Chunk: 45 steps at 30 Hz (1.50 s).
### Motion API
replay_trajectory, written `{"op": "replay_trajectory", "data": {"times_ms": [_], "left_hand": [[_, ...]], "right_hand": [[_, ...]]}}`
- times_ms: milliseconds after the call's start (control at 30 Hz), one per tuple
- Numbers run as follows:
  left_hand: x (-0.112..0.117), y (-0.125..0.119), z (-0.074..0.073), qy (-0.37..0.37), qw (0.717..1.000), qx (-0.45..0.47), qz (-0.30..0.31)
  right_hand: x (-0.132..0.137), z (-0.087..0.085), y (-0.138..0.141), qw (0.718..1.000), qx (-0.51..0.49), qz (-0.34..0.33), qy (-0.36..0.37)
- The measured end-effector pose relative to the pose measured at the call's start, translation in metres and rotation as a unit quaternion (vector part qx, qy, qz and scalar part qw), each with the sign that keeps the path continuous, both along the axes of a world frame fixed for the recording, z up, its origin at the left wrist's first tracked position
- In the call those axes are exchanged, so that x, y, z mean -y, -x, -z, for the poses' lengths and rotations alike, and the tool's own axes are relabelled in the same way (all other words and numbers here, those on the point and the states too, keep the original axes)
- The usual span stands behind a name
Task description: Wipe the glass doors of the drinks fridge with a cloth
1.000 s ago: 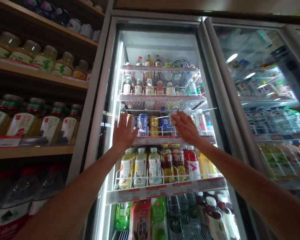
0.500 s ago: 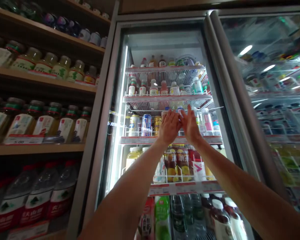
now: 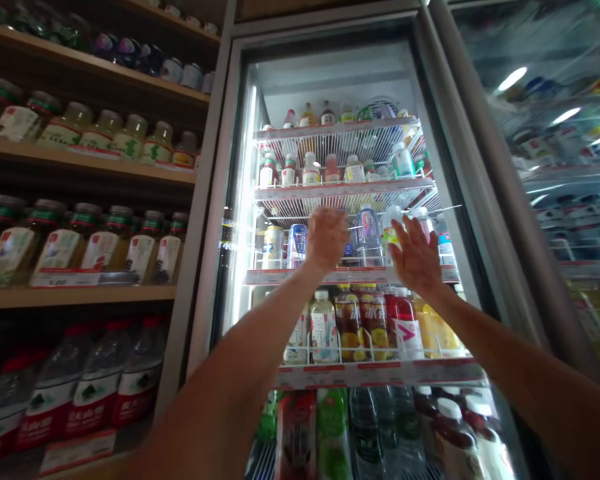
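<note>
Both my arms reach up into a lit drinks fridge (image 3: 240, 200) with wire shelves. My left hand (image 3: 327, 238) is at the third shelf from the top, its fingers curled toward the cans; a blue can (image 3: 297, 244) and a pale can (image 3: 273, 245) stand just left of it. Whether it grips anything is hidden behind the hand. My right hand (image 3: 417, 257) is open with fingers spread, in front of clear plastic bottles (image 3: 368, 233) on the same shelf. Below them stands a row of juice and tea bottles (image 3: 350, 323).
A second fridge with a glass door (image 3: 555, 167) stands to the right. On the left, wooden shelves (image 3: 90, 163) carry rows of jars and, lower down, large water bottles (image 3: 85, 387). The fridge's bottom shelf holds more bottles (image 3: 330, 427).
Half a second ago my hands were touching in front of the middle shelf; now they have parted, the left toward the cans, the right toward the clear bottles. The view has shifted slightly.
</note>
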<state>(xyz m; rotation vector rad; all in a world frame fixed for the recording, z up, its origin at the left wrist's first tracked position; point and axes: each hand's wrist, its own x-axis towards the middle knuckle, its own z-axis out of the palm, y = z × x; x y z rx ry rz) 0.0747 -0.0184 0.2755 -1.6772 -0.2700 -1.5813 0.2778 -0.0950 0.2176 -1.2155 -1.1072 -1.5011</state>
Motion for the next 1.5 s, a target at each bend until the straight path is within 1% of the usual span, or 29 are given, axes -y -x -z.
{"op": "replay_trajectory", "data": {"times_ms": [33, 67, 100, 133, 167, 200, 233, 267, 300, 333, 367, 467, 500, 533, 600, 700, 733, 800, 867, 900, 933, 1000, 1067, 1133, 1200, 1300, 1333, 1400, 1500], "left_hand": [[0.003, -0.014, 0.004, -0.015, 0.999, -0.037, -0.006], [0.003, -0.017, 0.007, -0.034, 0.996, -0.083, -0.015], [-0.001, -0.008, 0.006, -0.037, 0.993, -0.110, -0.024], [-0.007, 0.011, 0.003, -0.017, 0.995, -0.098, -0.028], [-0.015, 0.037, -0.001, 0.022, 0.999, -0.028, -0.028], [-0.023, 0.064, -0.006, 0.061, 0.995, 0.081, -0.022], [-0.031, 0.087, -0.010, 0.078, 0.986, 0.147, -0.020], [-0.035, 0.103, -0.012, 0.087, 0.979, 0.185, -0.018], [-0.037, 0.107, -0.013, 0.090, 0.975, 0.203, -0.018], [-0.035, 0.100, -0.011, 0.087, 0.978, 0.189, -0.021], [-0.031, 0.085, -0.007, 0.080, 0.984, 0.155, -0.025], [-0.015, 0.024, 0.008, 0.046, 0.998, 0.018, -0.037], [-0.012, 0.013, 0.011, 0.033, 0.998, -0.025, -0.041], [-0.011, 0.011, 0.013, 0.026, 0.997, -0.050, -0.044], [-0.016, 0.032, 0.011, 0.036, 0.998, -0.032, -0.049], [-0.026, 0.071, 0.004, 0.078, 0.989, 0.117, -0.042], [-0.027, 0.072, 0.004, 0.082, 0.987, 0.135, -0.041], [-0.022, 0.053, 0.010, 0.075, 0.991, 0.101, -0.044], [-0.015, 0.024, 0.021, 0.046, 0.998, -0.009, -0.052], [-0.012, 0.016, 0.025, 0.028, 0.995, -0.070, -0.059], [-0.011, 0.015, 0.028, 0.025, 0.993, -0.095, -0.066], [-0.016, 0.035, 0.029, 0.052, 0.994, -0.061, -0.080], [-0.024, 0.069, 0.025, 0.101, 0.989, 0.060, -0.086], [-0.028, 0.089, 0.021, 0.114, 0.980, 0.141, -0.081], [-0.026, 0.080, 0.022, 0.103, 0.982, 0.138, -0.078], [-0.019, 0.046, 0.031, 0.054, 0.995, -0.010, -0.078], [-0.018, 0.042, 0.033, 0.036, 0.995, -0.057, -0.076], [-0.021, 0.054, 0.034, 0.029, 0.995, -0.063, -0.072], [-0.032, 0.094, 0.031, 0.071, 0.992, 0.085, -0.068]], "right_hand": [[0.001, 0.000, -0.003, 1.000, 0.008, -0.002, 0.001], [0.001, 0.001, -0.005, 1.000, 0.017, -0.003, 0.004], [0.001, 0.002, -0.008, 1.000, 0.025, -0.003, 0.007], [0.001, 0.003, -0.009, 0.999, 0.031, -0.003, 0.008], [0.001, 0.003, -0.010, 0.999, 0.034, -0.001, 0.008], [0.001, 0.004, -0.010, 0.999, 0.033, 0.001, 0.007], [0.000, 0.005, -0.008, 1.000, 0.028, 0.002, 0.004], [0.000, 0.005, -0.007, 1.000, 0.021, 0.003, 0.002], [-0.001, 0.006, -0.005, 1.000, 0.015, 0.003, 0.002], [-0.001, 0.006, -0.004, 1.000, 0.009, 0.003, 0.004], [0.000, 0.006, -0.003, 1.000, 0.004, 0.003, 0.008], [0.001, 0.007, -0.004, 1.000, 0.005, -0.001, 0.025], [0.002, 0.008, -0.006, 1.000, 0.008, -0.003, 0.028], [0.002, 0.008, -0.007, 0.999, 0.012, -0.006, 0.029], [0.002, 0.009, -0.008, 0.999, 0.013, -0.010, 0.028], [0.001, 0.010, -0.005, 1.000, 0.002, -0.014, 0.024], [0.000, 0.010, -0.003, 1.000, -0.004, -0.015, 0.022], [0.000, 0.011, -0.002, 1.000, -0.012, -0.014, 0.022], [0.000, 0.012, -0.003, 1.000, -0.009, -0.013, 0.025], [0.000, 0.012, -0.005, 1.000, -0.003, -0.013, 0.027], [0.001, 0.013, -0.007, 0.999, 0.003, -0.013, 0.029], [0.001, 0.014, -0.009, 0.999, 0.012, -0.016, 0.029], [0.000, 0.015, -0.009, 1.000, 0.009, -0.018, 0.020], [-0.001, 0.016, -0.005, 1.000, 0.000, -0.024, 0.013], [-0.002, 0.018, -0.001, 0.999, -0.014, -0.029, 0.014], [-0.002, 0.021, 0.002, 0.999, -0.022, -0.029, 0.025], [-0.001, 0.021, 0.002, 0.999, -0.020, -0.029, 0.025], [-0.001, 0.022, 0.002, 0.999, -0.013, -0.029, 0.022], [-0.001, 0.022, 0.003, 0.999, -0.018, -0.032, 0.021]]}}
